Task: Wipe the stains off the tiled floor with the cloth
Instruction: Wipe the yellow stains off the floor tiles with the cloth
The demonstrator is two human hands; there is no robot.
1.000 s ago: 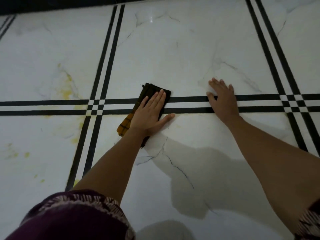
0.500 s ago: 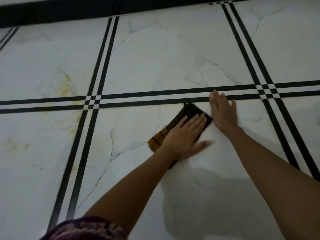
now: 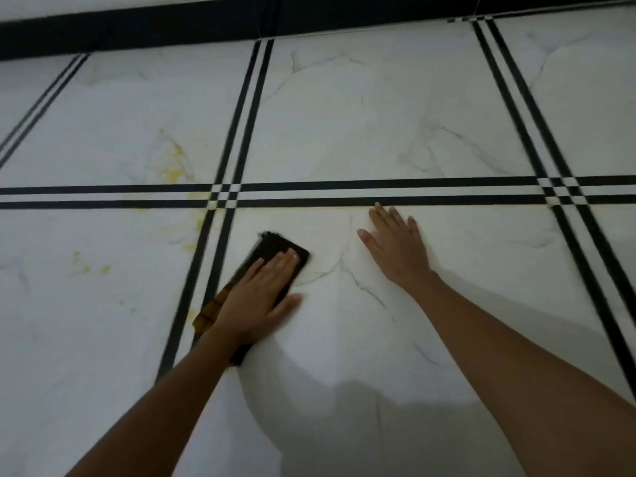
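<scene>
A folded dark cloth (image 3: 275, 247) with an orange checked end lies flat on the white marble-look tiled floor (image 3: 344, 139), just right of a double black line. My left hand (image 3: 261, 294) presses on it with straight fingers, covering its middle. My right hand (image 3: 399, 249) rests flat on the same tile, apart from the cloth, fingertips near the horizontal black lines. Yellow stains (image 3: 173, 166) mark the tile beyond the lines at left, and smaller yellow spots (image 3: 82, 265) dot the near left tile.
Double black lines (image 3: 344, 192) cross the floor in a grid. A black skirting band (image 3: 172, 27) runs along the far edge. My shadow falls on the near tile between my arms.
My left hand slid the cloth from beside my right hand leftward toward the vertical black lines. Before that it had swept right from the line crossing. My right hand stayed planted.
</scene>
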